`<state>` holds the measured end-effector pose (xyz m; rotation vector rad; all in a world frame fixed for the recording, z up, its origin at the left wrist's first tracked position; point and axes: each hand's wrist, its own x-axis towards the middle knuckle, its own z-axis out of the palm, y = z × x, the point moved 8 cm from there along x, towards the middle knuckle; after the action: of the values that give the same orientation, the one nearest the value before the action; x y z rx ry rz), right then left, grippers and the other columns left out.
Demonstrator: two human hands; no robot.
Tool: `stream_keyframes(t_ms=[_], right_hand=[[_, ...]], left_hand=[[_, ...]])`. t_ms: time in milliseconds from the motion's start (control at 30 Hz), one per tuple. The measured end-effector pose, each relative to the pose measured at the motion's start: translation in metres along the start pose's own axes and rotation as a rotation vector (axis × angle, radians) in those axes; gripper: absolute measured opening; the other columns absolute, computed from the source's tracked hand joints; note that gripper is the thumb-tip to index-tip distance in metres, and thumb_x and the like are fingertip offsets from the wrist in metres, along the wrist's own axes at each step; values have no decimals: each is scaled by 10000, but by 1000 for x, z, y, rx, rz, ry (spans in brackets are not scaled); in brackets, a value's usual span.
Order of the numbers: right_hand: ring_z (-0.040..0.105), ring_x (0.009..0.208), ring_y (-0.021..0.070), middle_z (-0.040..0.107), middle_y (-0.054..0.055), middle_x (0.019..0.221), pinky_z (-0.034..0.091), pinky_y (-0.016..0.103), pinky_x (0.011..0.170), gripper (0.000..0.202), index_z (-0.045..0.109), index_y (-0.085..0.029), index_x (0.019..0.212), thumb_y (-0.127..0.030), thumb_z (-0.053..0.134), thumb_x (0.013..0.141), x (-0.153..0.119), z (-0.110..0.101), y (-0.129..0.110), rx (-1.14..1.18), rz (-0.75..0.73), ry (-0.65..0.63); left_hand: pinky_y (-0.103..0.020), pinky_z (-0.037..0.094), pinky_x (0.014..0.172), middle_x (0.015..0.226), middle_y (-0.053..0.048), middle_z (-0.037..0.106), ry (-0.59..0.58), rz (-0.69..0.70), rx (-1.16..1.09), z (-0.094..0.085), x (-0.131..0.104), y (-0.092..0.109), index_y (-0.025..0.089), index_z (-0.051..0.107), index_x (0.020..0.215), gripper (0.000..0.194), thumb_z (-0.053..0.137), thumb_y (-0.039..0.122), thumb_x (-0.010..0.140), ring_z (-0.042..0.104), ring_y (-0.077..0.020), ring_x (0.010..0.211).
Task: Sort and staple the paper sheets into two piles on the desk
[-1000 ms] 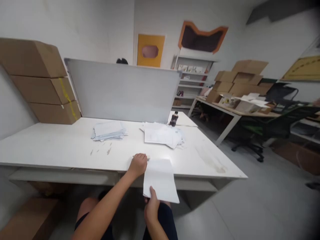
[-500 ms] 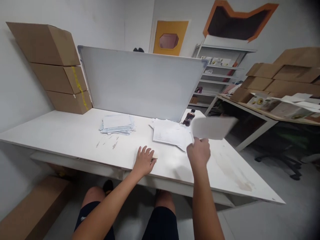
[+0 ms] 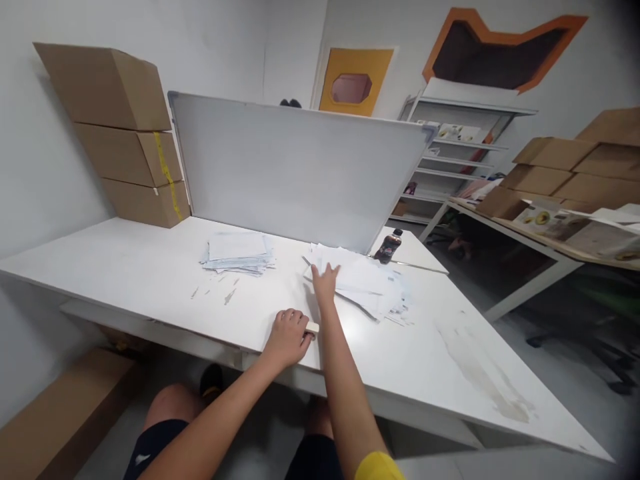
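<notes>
My left hand point(image 3: 289, 337) rests near the front edge of the white table, its fingers curled over a small pale block point(image 3: 312, 328) that sticks out on its right. My right hand point(image 3: 325, 279) reaches to the left part of a loose pile of papers point(image 3: 367, 277), thumb and fingers apart, touching the top sheets. Under the papers a dark thin edge shows. Left of this pile lies a neater stack of papers point(image 3: 237, 248). A dark bottle with a black cap point(image 3: 389, 247) stands upright behind the loose pile.
A whiteboard point(image 3: 300, 173) stands along the table's back. Three cardboard boxes point(image 3: 135, 153) are stacked at the back left. Small scraps point(image 3: 230, 296) lie before the left stack. On the right are a second table point(image 3: 520, 243) with boxes and a metal shelf point(image 3: 463, 160).
My right hand has moved left, from holding up a sheet on the right to the loose pile. That sheet is no longer in the air, and the pile is more spread out. The view has shifted slightly.
</notes>
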<state>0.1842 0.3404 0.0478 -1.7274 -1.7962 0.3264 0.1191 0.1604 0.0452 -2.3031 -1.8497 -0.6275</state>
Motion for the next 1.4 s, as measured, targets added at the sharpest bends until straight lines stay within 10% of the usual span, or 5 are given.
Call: stream_keyframes(t_ms=[133,300,733,1400], right_hand=[[407,1328,274,364,160,1502,355,373,1033,442,517,-166,1327,-321,455,917,-15,-3,-20,16,-240,57],[586,987,296,646,179,1016,415,396,853,392,674,-110,1006,-353,374,937,-15,-11,29,-115,54,-2],[470,1109,295,531,126,1184,355,374,929,335,590,-172,1074,-343,556,788,21,-21,97,-180,-36,-49],[545,1108,294,582,205,1222,402,351,910,368,604,-52,1136,-192,360,897,-32,-35,84,-310,20,-72]], left_hand=[[-426,378,883,1031,-94,592,6,-6,-6,-1,2,-1,182,564,993,163,548,279,864,493,-269,1008],[-412,379,861,1006,-88,591,-8,9,-5,-1,4,-1,182,558,1028,185,538,268,866,493,-264,978],[-412,378,843,990,-86,592,-19,-14,8,1,4,-1,183,556,1024,187,528,285,869,497,-261,936],[-407,376,856,976,-83,591,16,-21,-10,-1,0,-4,195,556,1046,188,497,233,871,498,-258,935]])
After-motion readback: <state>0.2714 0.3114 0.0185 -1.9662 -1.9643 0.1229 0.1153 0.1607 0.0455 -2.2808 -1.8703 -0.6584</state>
